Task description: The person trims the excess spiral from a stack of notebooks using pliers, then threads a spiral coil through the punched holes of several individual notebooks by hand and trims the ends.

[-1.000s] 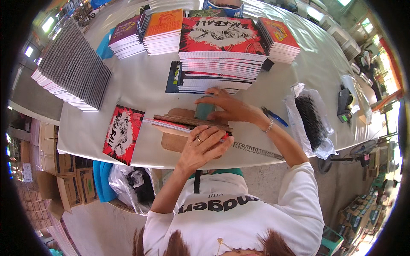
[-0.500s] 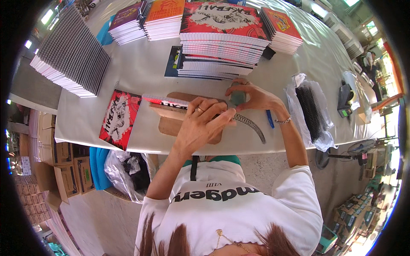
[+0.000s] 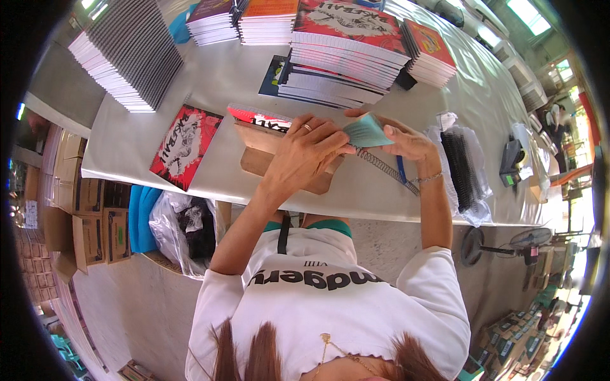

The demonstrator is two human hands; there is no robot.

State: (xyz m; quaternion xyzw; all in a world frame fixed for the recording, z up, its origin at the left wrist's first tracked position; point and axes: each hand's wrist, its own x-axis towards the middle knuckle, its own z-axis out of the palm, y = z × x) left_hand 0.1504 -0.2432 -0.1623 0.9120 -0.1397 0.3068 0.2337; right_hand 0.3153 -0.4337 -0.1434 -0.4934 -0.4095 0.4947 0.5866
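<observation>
A red, white and black notebook leans on a wooden stand in front of me. My left hand is closed over the right end of notebook and stand, its fingertips by the start of a black spiral binding coil. The coil's free length slants down to the right across the table. My right hand grips a bent, translucent teal piece between thumb and fingers, right beside my left fingertips. Its exact kind I cannot make out. Flat to the left lies a matching notebook.
Stacks of notebooks stand at the back, with a tall spiral-bound stack at the left. A blue pen lies near my right wrist. Further right is a plastic bag of black coils. Below the table's left side sits a plastic-lined box.
The teal piece has turned and now shows a broader face, with my right hand more opened around it. The coil's free end has swung up and right. The whole view has shifted slightly.
</observation>
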